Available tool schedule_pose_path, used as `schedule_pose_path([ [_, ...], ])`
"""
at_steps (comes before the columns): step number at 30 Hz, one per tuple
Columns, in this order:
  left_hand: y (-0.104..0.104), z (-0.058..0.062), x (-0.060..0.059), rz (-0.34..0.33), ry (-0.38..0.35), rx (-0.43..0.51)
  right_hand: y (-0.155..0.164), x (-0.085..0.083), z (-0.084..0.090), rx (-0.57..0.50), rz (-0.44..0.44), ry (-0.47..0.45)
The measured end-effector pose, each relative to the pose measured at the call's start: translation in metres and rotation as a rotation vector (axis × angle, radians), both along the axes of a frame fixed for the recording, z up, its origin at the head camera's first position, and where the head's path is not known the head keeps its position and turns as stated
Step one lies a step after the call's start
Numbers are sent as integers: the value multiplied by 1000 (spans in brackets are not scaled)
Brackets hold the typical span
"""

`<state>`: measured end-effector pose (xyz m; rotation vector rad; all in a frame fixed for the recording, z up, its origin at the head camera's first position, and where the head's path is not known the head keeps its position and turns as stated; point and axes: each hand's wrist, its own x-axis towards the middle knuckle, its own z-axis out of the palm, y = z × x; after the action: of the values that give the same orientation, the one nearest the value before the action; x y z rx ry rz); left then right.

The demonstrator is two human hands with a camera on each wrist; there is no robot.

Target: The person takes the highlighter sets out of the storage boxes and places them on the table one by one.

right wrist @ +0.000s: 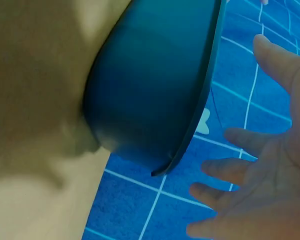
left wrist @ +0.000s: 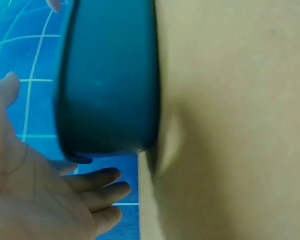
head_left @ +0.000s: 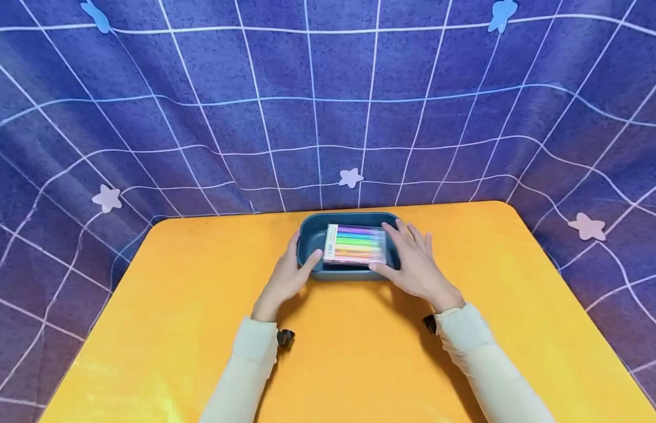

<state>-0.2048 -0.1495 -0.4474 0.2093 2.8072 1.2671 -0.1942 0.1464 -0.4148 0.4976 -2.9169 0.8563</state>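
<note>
A dark blue-green basin (head_left: 341,275) stands at the far side of the table. In it lies a clear pack of coloured pens (head_left: 357,244) with a white label at its left end. My left hand (head_left: 287,276) is at the basin's left end, fingers spread along the outside and thumb near the pack's left edge. Its palm shows in the left wrist view, beside the basin wall (left wrist: 110,85). Over the right end is my right hand (head_left: 417,267), its thumb near the pack's lower right corner. The right wrist view shows its fingers (right wrist: 225,170) spread, apart from the basin's outer wall.
The table is covered with a yellow cloth (head_left: 201,329). Close behind it hangs a blue curtain (head_left: 285,123) with white grid lines and stars, which also runs down both sides. Both sleeves carry dark wrist cameras.
</note>
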Motion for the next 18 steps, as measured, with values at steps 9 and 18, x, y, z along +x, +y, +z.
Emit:
schedule_pose_path([
  [9,0,-10,5,74,-105,87,-13,-2,-2,-77,76,45],
  [18,11,-11,-6,72,-105,108,-10,-8,2,-75,86,-43],
])
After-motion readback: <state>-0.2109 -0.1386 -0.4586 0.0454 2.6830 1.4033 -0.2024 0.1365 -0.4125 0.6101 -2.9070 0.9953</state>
